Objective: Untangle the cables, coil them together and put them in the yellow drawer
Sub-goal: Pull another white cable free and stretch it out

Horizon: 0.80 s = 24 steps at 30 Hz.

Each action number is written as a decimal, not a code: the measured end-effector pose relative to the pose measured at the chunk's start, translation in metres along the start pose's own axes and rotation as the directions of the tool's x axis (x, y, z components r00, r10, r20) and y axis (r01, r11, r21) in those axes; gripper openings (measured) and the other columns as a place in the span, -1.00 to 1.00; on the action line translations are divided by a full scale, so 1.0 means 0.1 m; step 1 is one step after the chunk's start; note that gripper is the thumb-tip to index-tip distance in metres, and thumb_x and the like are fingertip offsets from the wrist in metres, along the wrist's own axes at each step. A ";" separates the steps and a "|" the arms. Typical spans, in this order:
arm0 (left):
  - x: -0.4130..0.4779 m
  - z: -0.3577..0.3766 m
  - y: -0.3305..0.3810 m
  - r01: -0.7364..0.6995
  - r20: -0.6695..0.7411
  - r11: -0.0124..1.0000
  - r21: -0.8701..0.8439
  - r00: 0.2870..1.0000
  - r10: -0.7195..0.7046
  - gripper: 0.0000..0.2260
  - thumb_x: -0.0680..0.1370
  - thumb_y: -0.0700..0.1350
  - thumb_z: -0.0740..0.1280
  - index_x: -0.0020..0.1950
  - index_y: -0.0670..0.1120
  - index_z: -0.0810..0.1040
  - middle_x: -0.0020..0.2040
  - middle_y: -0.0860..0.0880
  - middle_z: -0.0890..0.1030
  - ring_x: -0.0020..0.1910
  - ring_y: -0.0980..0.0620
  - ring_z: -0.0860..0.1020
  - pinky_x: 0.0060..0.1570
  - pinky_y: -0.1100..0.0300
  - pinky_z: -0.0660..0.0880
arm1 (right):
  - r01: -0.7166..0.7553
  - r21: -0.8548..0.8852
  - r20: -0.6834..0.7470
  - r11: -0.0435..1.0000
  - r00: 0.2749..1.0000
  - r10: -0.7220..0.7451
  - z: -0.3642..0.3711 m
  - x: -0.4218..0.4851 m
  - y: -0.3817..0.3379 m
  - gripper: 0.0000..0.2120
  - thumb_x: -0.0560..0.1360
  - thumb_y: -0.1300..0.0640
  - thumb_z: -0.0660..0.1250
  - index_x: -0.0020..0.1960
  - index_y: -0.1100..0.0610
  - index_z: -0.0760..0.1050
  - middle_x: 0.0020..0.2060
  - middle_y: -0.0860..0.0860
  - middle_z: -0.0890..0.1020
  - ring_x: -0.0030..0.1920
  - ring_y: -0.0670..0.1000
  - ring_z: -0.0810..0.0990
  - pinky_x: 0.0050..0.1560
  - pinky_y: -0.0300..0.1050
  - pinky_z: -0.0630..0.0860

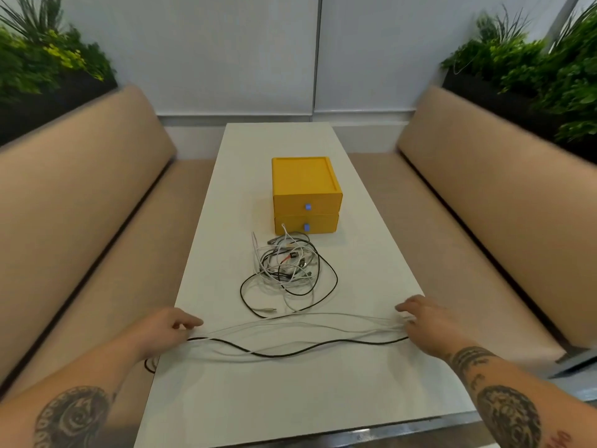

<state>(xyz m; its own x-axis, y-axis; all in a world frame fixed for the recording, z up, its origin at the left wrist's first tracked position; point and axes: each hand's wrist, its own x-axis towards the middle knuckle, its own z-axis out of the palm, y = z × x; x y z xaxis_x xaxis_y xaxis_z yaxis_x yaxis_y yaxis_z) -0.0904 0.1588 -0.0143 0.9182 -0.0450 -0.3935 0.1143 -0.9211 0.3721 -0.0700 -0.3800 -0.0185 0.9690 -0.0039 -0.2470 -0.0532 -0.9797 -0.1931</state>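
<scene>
A yellow drawer box (pixel 306 194) with two shut drawers and blue knobs stands mid-table. In front of it lies a tangled pile of cables (pixel 289 270), white, grey and black. Several straightened cables (pixel 290 337), white ones and a black one, stretch across the near table between my hands. My left hand (pixel 169 328) pinches their left ends at the table's left edge. My right hand (pixel 426 321) holds their right ends, fingers curled over them near the right edge.
The long white table (pixel 290 399) runs away from me between two tan benches (pixel 80 221) (pixel 484 205). Planters with green plants stand behind both backrests. A metal strip trims the table's near edge.
</scene>
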 end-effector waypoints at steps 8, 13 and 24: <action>0.15 0.25 0.41 -0.147 0.004 0.985 0.086 0.989 0.147 -0.89 0.51 0.22 0.35 -0.13 0.48 0.50 -0.05 0.34 0.58 -0.05 0.33 0.51 0.12 0.19 0.44 | 0.213 -0.143 0.106 0.967 0.974 -0.199 0.30 -0.12 -0.73 -0.46 0.59 -0.24 0.12 0.54 -0.16 0.20 0.36 -0.10 0.40 0.36 0.02 0.35 0.37 0.05 0.24; 0.17 0.29 0.51 -0.179 0.060 0.982 0.057 0.983 0.176 -0.84 0.46 0.15 0.39 -0.28 0.41 0.57 -0.12 0.26 0.61 -0.08 0.27 0.55 0.07 0.17 0.49 | 0.249 -0.107 0.067 0.963 0.968 -0.243 0.38 -0.11 -0.67 -0.68 0.62 -0.18 0.14 0.31 -0.16 0.49 0.19 -0.12 0.48 0.25 -0.02 0.40 0.24 -0.02 0.31; 0.31 0.27 0.75 -0.086 -0.070 0.990 -0.116 0.994 0.078 -0.86 0.57 0.09 0.32 -0.09 0.16 0.67 -0.06 0.19 0.65 -0.09 0.24 0.57 -0.13 0.31 0.43 | 0.241 0.018 0.037 0.970 0.970 -0.241 0.30 0.00 -0.62 -0.65 0.63 -0.19 0.10 0.32 -0.14 0.49 0.11 -0.15 0.56 0.19 -0.04 0.44 0.25 -0.02 0.32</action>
<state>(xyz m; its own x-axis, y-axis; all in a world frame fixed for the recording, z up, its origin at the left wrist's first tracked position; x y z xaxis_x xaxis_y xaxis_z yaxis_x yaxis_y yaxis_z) -0.0635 0.0780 -0.0215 0.9486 -0.0895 -0.3035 0.0782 -0.8630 0.4992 -0.0737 -0.3132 -0.0352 0.9437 0.2399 -0.2279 0.1773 -0.9481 -0.2638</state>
